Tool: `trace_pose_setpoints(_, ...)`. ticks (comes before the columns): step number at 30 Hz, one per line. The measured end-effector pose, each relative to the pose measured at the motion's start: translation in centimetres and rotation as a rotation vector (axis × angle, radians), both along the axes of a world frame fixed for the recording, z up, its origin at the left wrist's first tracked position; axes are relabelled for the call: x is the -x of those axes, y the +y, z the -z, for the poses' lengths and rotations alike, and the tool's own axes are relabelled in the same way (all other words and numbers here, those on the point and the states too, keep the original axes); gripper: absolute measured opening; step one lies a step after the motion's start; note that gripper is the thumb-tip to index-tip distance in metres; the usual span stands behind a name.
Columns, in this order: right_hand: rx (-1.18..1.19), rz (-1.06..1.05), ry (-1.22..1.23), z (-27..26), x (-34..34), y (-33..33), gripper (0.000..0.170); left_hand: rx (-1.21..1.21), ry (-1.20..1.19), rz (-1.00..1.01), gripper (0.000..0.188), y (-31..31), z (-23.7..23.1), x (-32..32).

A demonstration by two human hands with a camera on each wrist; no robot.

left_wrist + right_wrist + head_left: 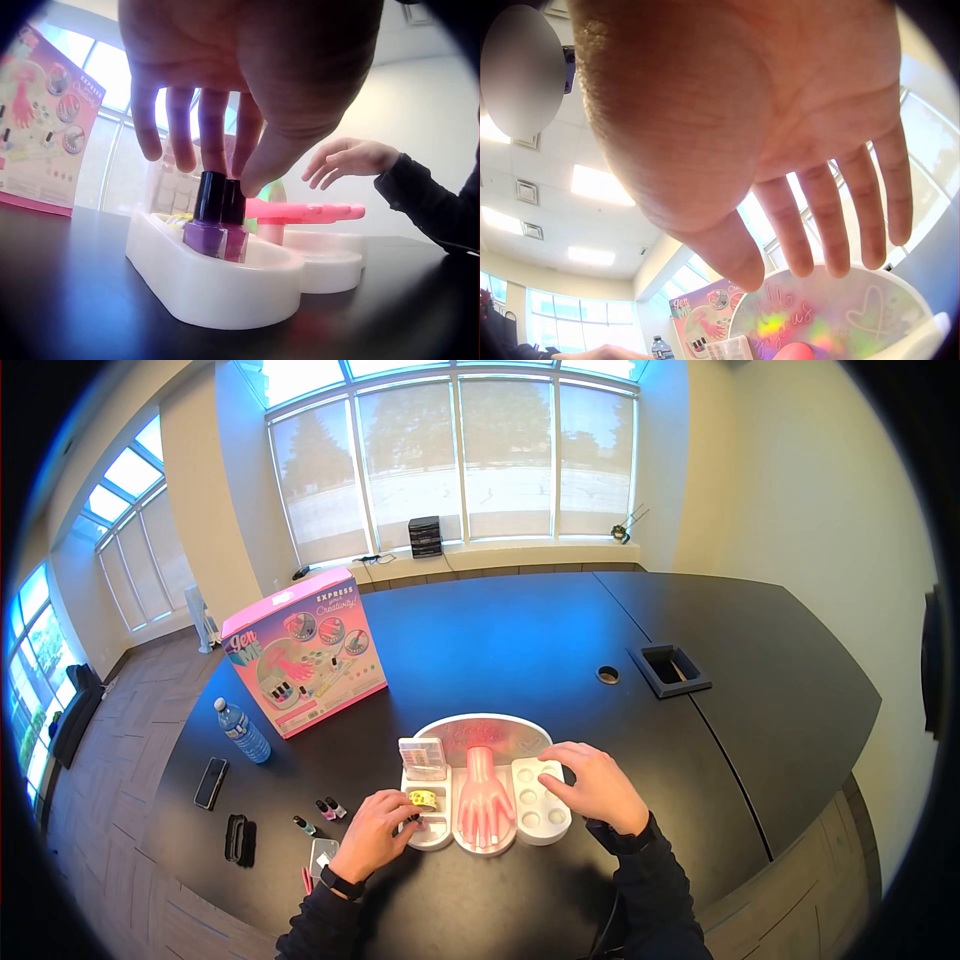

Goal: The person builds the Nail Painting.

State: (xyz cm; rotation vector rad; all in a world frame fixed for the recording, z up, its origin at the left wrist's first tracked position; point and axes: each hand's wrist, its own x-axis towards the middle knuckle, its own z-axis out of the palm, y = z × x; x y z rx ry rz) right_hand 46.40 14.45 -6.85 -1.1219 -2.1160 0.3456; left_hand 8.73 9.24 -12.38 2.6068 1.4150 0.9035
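A white tray [434, 836] holds a pink model hand [484, 806] in its middle. My left hand [375, 834] is over the tray's left compartments. In the left wrist view, two polish bottles stand side by side there, a purple one [205, 238] and a magenta one [235, 241], both black-capped. The thumb and fingertips of my left hand [247, 82] pinch the magenta bottle's cap. A yellow patterned roll [423, 799] lies in the compartment above. My right hand [598, 788] hovers with loosely spread fingers beside the round wells on the right, holding nothing.
Left of the tray are several small polish bottles [325, 810], a clear container [323, 852], a black case [240, 840], a phone [211, 783] and a water bottle [243, 732]. A pink box [305, 655] stands behind them. At the right are a table hole [607, 675] and a black recess [670, 671].
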Motion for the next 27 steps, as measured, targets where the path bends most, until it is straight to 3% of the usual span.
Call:
trace_pose_setpoints(8,0.002,0.002,0.002,-0.1,0.0,0.0,0.032,-0.039,-0.064,-0.075,0.024,-0.9,-1.7,1.0)
trace_pose_setpoints(14,-0.004,0.001,-0.002,0.0,0.0,0.0,0.032,-0.08,-0.134,-0.269,0.028,-1.2,-1.9,4.1)
trace_pose_setpoints(19,-0.006,-0.006,0.001,0.0,0.0,-0.1,0.031,-0.044,-0.024,-0.428,0.038,-1.5,-1.2,7.5)
trace_pose_setpoints(27,-0.002,-0.008,-0.008,0.0,0.1,-0.1,0.032,0.055,0.085,-0.55,0.031,-1.2,0.3,10.5)
